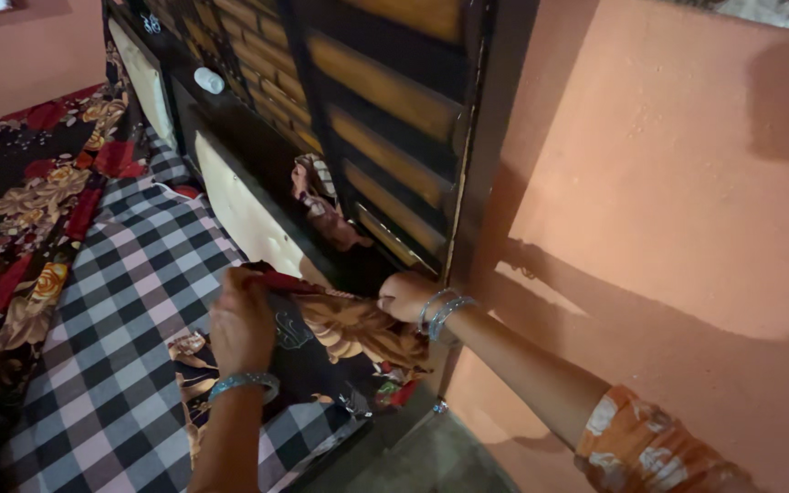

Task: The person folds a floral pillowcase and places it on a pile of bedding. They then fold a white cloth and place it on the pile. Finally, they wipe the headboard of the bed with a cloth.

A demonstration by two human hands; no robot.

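Hands [241, 321] [405, 294] — floral sheet [349, 329] gripped

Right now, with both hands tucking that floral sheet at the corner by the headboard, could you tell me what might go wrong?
The right hand is wedged in the tight gap beside the dark headboard, so knuckles or bangles could scrape or catch on its edge. The left hand pulls the floral sheet taut, which might drag it off the checked mattress elsewhere. Loose cloth lying on the headboard ledge could get snagged.
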